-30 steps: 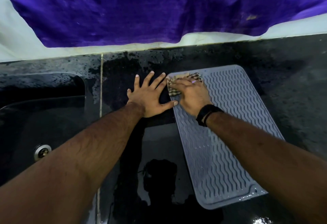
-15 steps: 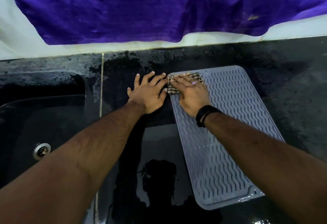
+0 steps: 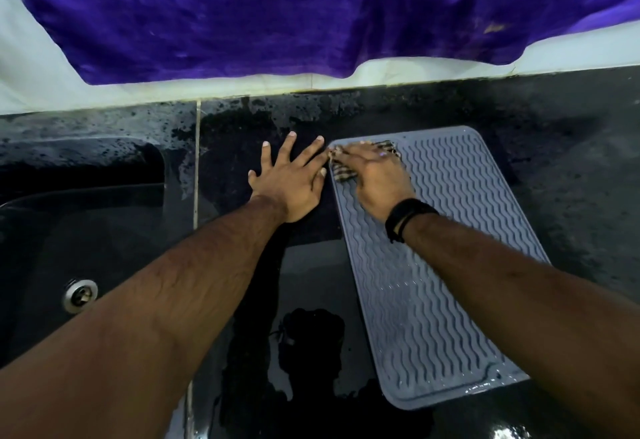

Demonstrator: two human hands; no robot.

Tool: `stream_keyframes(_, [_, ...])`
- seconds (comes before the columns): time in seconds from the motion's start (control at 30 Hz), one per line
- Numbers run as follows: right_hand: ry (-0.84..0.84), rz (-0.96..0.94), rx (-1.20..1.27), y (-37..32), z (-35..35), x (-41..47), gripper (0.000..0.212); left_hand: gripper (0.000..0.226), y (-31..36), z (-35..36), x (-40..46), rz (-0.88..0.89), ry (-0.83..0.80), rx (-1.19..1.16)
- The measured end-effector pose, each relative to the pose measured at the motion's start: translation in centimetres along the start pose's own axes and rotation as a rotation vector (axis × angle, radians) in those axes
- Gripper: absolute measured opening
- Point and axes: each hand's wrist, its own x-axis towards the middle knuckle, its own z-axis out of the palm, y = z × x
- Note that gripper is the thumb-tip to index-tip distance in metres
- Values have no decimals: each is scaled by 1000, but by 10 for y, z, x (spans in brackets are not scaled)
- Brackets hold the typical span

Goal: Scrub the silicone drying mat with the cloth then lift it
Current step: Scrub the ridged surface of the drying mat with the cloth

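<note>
The right hand (image 3: 372,179), flat on the cloth (image 3: 343,173), stays scrubbing the mat's (image 3: 450,265) eleven-o'clock corner; the left hand (image 3: 289,182), empty, spreads wider at nine o'clock; lifting waits.

Cloth (image 3: 343,172) mostly hidden under blurred right hand (image 3: 375,175)

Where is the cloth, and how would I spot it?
Find the black countertop, then the grey wavy mat lying on it. At the mat's far left corner, the right hand presses down a small cloth. It is the only checked, striped thing there.
</note>
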Motion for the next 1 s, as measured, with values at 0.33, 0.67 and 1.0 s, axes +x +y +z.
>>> stream_keyframes(0.33, [22,14,-28,-9,-9,-29,64,64,-8,9,9,87,25,66])
stream_keyframes(0.67, [-52,4,-102,-10,4,-41,60,65,-6,9,10,78,24,61])
stream_keyframes(1.0, [-41,0,-98,-22,-2,-18,65,81,-9,12,12,73,29,63])
